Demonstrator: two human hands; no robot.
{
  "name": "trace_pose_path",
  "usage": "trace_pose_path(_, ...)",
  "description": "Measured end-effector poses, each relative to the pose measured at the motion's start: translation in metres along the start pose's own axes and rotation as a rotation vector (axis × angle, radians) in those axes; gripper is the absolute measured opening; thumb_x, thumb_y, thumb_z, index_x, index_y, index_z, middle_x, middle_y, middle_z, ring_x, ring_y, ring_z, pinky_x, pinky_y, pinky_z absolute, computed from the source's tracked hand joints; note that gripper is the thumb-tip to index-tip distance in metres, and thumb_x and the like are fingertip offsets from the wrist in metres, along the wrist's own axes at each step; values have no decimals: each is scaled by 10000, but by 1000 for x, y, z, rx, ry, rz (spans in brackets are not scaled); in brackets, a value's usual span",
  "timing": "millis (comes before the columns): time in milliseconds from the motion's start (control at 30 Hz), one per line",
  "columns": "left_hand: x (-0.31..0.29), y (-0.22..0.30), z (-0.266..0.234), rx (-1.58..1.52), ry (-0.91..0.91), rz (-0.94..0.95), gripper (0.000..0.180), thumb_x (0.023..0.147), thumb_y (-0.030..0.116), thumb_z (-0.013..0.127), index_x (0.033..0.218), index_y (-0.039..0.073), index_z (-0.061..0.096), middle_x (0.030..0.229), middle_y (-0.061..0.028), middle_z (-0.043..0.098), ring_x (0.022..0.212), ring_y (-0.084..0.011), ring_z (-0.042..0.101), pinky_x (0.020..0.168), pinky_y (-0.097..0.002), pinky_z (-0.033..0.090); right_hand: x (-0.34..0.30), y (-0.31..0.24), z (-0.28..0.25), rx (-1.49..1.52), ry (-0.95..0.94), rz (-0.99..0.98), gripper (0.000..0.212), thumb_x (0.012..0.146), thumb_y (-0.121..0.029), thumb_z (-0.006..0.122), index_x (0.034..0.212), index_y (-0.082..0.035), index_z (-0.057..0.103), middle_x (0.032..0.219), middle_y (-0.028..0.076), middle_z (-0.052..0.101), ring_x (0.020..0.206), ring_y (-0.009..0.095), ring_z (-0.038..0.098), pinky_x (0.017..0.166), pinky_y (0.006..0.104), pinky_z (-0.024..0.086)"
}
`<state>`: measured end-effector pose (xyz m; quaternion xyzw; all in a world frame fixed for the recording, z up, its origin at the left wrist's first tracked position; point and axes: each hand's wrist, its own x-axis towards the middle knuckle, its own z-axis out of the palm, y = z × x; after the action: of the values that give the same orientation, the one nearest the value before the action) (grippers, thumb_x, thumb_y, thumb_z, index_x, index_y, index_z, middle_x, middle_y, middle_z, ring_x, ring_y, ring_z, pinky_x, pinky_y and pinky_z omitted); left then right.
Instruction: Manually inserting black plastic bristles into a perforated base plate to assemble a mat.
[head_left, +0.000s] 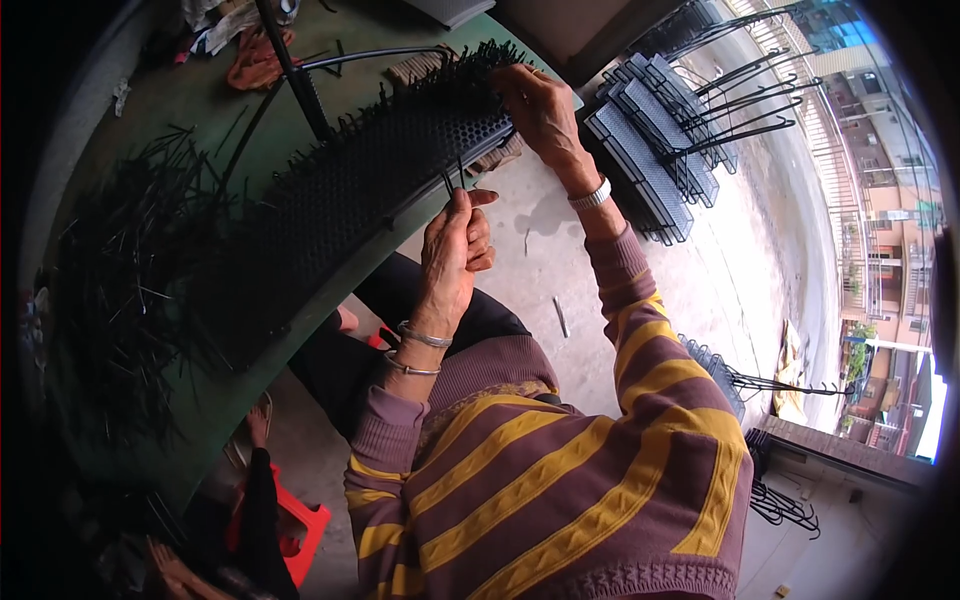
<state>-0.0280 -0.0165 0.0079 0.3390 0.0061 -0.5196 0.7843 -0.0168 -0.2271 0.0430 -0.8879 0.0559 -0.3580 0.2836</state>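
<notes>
My left hand (pixel 460 240) is closed with thumb up, pinching a few thin black strips (pixel 453 178) in front of a panel's near edge. The black perforated panel (pixel 350 165) lies on the green table, with rows of small holes and many short black strips standing along its far side. At the panel's right end, my right hand (pixel 543 108) is bent down with its fingers together, next to the upright black strips (pixel 470 72). What those fingertips grip is hidden behind the hand.
A large heap of loose black strips (pixel 120 290) covers the left of the green table (pixel 330 290). Stacked black mesh racks with long hooks (pixel 650 140) stand on the floor at right. A black metal frame (pixel 300 85) rises behind the panel. Another person's hand (pixel 180 570) and a red stool (pixel 305 520) are at lower left.
</notes>
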Motion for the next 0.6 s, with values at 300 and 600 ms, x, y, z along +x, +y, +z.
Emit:
trace_pose_path(300, -6, -1, 4, 20, -35, -46, 358, 1009, 432, 447, 1086, 102, 563, 589, 68, 272, 456, -33, 201, 432, -200, 197, -8, 18, 11, -220, -20, -79, 137, 805, -80, 622, 928, -103, 679, 856, 110, 635, 764, 318, 631, 638, 401, 499)
trace_pose_path(600, -8, 1, 4, 96, -39, -23, 386, 1008, 452, 433, 1095, 98, 559, 586, 65, 293, 454, -33, 220, 434, -196, 202, -14, -13, 12, -532, -34, -42, 169, 863, -229, 616, 976, -167, 726, 903, 109, 583, 868, 295, 568, 720, 398, 445)
